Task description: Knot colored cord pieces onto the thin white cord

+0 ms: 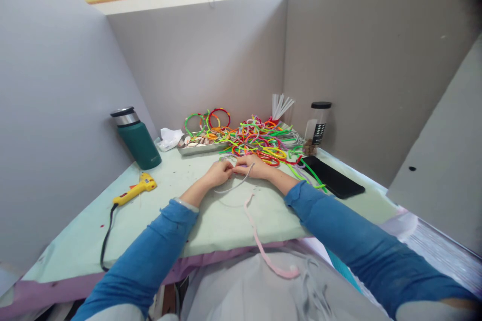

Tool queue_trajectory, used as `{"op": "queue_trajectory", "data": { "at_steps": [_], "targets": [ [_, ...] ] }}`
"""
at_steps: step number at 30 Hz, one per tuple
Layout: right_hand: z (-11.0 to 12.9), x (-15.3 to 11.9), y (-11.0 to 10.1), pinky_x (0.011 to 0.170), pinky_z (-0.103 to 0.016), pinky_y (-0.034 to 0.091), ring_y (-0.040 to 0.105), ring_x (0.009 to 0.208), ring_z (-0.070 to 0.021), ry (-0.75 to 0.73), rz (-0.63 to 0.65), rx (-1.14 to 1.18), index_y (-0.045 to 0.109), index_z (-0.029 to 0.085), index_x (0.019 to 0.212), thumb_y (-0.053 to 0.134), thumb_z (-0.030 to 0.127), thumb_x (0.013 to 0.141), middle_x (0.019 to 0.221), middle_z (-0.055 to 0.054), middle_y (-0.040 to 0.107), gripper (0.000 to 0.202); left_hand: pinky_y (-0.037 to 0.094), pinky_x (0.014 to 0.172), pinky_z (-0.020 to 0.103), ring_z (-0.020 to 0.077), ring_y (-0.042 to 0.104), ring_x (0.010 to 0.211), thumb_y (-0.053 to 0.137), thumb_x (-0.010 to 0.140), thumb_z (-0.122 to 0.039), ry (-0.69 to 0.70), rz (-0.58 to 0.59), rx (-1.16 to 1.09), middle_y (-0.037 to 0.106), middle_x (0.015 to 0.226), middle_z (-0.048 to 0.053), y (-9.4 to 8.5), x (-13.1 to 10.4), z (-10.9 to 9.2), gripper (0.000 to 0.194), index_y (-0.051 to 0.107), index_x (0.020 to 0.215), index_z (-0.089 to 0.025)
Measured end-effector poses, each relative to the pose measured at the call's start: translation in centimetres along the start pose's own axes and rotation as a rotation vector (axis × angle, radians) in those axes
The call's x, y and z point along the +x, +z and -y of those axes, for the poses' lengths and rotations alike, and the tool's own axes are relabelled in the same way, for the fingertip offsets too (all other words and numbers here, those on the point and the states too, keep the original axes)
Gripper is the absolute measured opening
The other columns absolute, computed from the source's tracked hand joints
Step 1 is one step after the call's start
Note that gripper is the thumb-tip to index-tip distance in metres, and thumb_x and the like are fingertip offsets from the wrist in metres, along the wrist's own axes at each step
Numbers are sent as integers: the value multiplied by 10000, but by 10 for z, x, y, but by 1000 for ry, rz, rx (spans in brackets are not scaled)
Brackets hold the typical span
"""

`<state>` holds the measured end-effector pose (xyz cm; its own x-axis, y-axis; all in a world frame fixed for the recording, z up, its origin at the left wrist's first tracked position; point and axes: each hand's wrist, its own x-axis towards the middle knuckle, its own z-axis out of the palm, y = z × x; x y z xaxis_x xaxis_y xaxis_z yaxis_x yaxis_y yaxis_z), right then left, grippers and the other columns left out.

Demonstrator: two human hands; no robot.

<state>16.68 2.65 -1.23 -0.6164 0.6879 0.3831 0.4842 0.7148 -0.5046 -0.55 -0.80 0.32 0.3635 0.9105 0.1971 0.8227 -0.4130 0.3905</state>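
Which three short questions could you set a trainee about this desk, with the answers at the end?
1. Multiple choice: what colour is the body of the glue gun?
A) red
B) yellow
C) black

2. True or false: the left hand and the right hand are close together, with a thin pale strand at their fingers.

3. Fill in the missing word, near or far: the fuzzy pink strip crosses the ____ edge of the tabletop, as the person sees it.

Key: 1: B. 2: True. 3: near.
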Motion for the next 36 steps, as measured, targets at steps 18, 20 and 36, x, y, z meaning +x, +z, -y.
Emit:
{"op": "queue_trajectory", "data": {
  "at_steps": [18,20,36],
  "targets": [
    [3,-1,-2,526,-192,267,426,572,-79,2,4,-14,643,113,720,515,362,775,618,6,549,286,388,572,213,114,522,557,452,799,-300,-8,5,7,630,652,17,1,1,1,223,615,771,-151],
    [4,-1,-2,523,-192,265,427,570,-79,6,5,-20,642,114,719,515,366,774,616,6,547,288,389,576,213,115,525,563,452,800,-300,-6,8,10,631,657,16,0,1,1,220,613,774,-154],
    [3,-1,-1,531,-194,267,430,573,-80,1,10,-5,651,115,732,514,358,779,627,7,556,283,400,588,218,122,537,582,447,801,-298,-17,16,2,630,660,21,0,1,1,224,620,785,-157]
  ]
}}
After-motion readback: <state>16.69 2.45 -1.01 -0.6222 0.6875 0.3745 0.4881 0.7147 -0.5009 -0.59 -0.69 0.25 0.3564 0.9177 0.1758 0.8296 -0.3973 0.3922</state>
